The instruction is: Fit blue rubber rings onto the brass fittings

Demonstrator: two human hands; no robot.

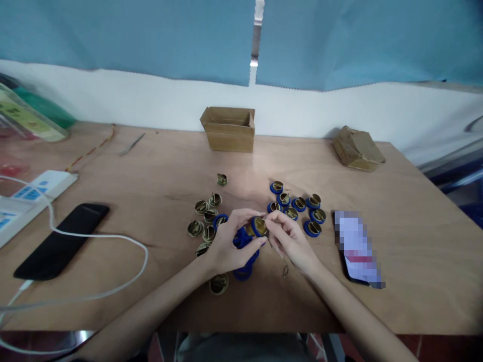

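Between thumb and fingers, my left hand (229,247) grips a round brass-coloured badge with a blue rim (259,226), its back turned up. The closed fingertips of my right hand (293,240) pinch at the badge's right edge; the exact contact is too small to make out. Beneath and beside my left hand lie blue rings (242,272), partly hidden by it. Several brass badge backs (195,229) with pin bars lie to the left. On the right is a group of several blue-rimmed badges (312,229). A small metal loop (286,271) rests below my right hand.
An open cardboard box (230,138) stands at the back, with a crumpled brown carton (358,149) farther right. A lit phone (358,249) lies on the right. To the left are a dark phone (62,241), a white cable (145,261), a power strip (47,188) and tweezers (132,144).
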